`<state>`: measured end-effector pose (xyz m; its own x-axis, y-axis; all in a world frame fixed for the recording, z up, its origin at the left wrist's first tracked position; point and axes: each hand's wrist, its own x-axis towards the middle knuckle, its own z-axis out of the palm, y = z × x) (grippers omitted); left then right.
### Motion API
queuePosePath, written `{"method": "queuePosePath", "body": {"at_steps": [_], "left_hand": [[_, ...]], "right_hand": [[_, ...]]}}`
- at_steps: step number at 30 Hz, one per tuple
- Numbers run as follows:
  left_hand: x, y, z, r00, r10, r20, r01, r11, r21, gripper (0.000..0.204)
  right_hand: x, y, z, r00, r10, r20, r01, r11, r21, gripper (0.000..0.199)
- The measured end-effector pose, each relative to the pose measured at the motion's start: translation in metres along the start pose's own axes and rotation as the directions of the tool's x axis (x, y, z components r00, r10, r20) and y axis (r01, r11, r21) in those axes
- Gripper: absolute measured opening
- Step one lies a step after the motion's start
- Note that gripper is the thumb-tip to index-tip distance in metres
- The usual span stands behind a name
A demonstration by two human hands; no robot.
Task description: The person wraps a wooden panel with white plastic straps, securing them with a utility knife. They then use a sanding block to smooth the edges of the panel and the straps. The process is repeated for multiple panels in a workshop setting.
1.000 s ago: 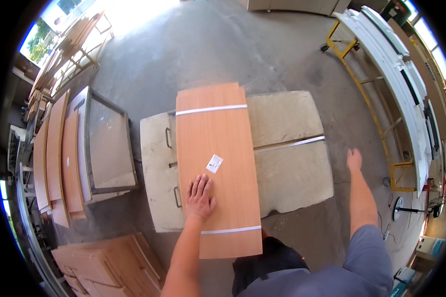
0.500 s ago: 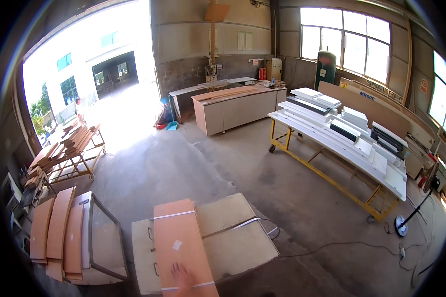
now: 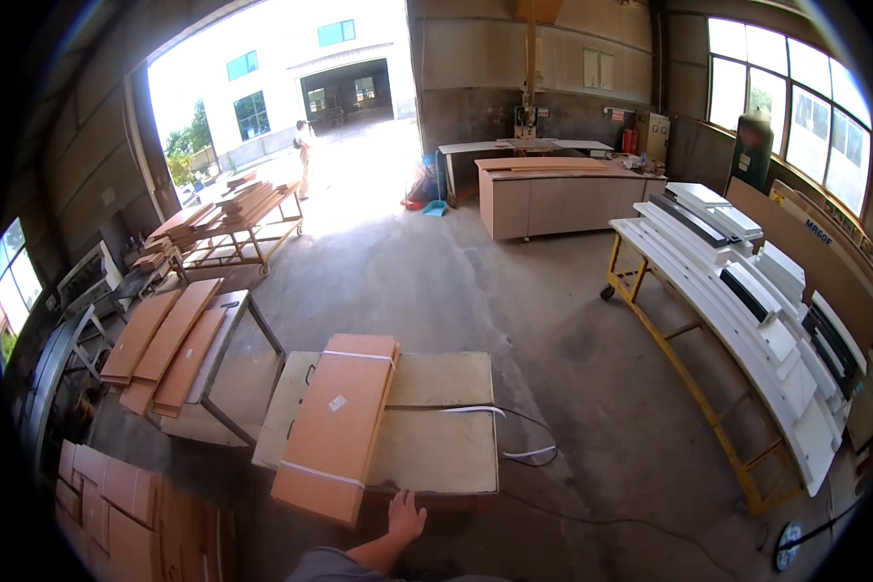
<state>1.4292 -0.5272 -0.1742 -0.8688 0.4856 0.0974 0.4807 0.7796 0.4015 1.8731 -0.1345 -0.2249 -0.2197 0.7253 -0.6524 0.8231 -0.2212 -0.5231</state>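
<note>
Wood bundle: strapped orange panels (image 3: 338,427) lay on a low beige platform (image 3: 436,448), long axis running away from the person.
Surroundings: panel cart (image 3: 179,354) stood left, yellow-framed rack (image 3: 737,320) right.
Hand (image 3: 404,516): open, empty, near the platform's edge; which hand, unclear.

Single head-worn fisheye view, standing height, facing forward across workshop floor, low table (image 3: 456,456) near
</note>
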Motion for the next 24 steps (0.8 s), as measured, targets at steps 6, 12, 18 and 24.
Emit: {"method": "queuePosePath", "body": {"at_steps": [6,12,18,24], "left_hand": [[-0.023,0.076,0.067,0.981,0.189,-0.033,-0.192,0.967,-0.167,0.031],[0.023,0.132,0.063,0.964,0.266,0.003,-0.263,0.951,0.161,0.033],[0.024,0.123,0.164,0.928,-0.369,-0.05,0.371,0.904,0.212,0.075],[0.127,0.13,0.182,0.657,-0.752,0.059,0.7,0.637,0.323,0.06]], "right_hand": [[0.007,0.142,-0.036,0.976,0.217,-0.021,-0.216,0.975,0.044,0.035],[0.056,0.113,-0.061,0.986,-0.03,-0.163,0.054,0.988,0.145,0.021],[0.141,0.051,-0.105,0.897,-0.269,-0.35,0.233,0.962,-0.144,0.029],[0.256,-0.129,-0.179,0.989,-0.058,-0.138,0.062,0.998,0.022,0.029]]}}
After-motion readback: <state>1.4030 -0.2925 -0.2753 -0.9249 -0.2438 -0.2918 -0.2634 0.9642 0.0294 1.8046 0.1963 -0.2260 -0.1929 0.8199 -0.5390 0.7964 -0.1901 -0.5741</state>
